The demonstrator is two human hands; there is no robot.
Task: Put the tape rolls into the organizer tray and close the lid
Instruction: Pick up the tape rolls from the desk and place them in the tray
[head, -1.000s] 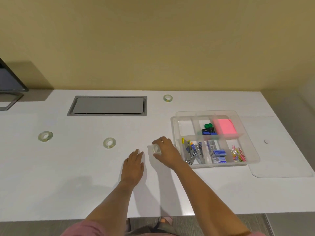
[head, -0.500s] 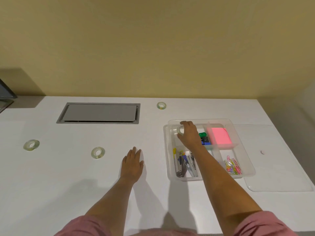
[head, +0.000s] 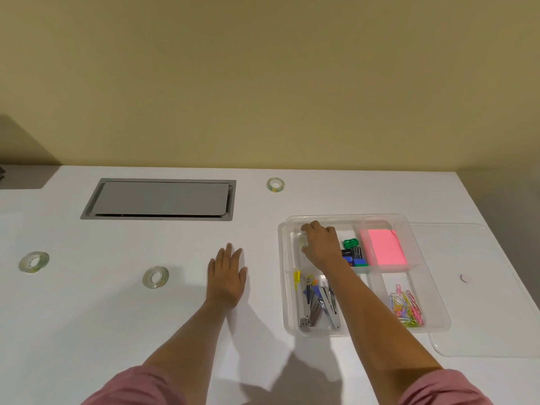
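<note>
Right hand (head: 321, 247) curled around a tape roll (head: 304, 240) in the tray's far-left box.

Left hand (head: 226, 276) flat and open on the white table (head: 87, 331), holding nothing. Three more tape rolls (head: 155, 277) out on the table, well apart. Clear tray (head: 438, 323) open, lid (head: 479, 317) lying just beside it on the right.

Tape rolls: you have four, three on the table (head: 152, 331) at (head: 34, 261), (head: 155, 277) and (head: 275, 184), one (head: 304, 240) in your right hand (head: 323, 246).
Trays: one (head: 435, 302).
Lids: one (head: 479, 302).
Hands: two, counting the left hand (head: 226, 277).
Pink pads: one (head: 385, 247).
</note>
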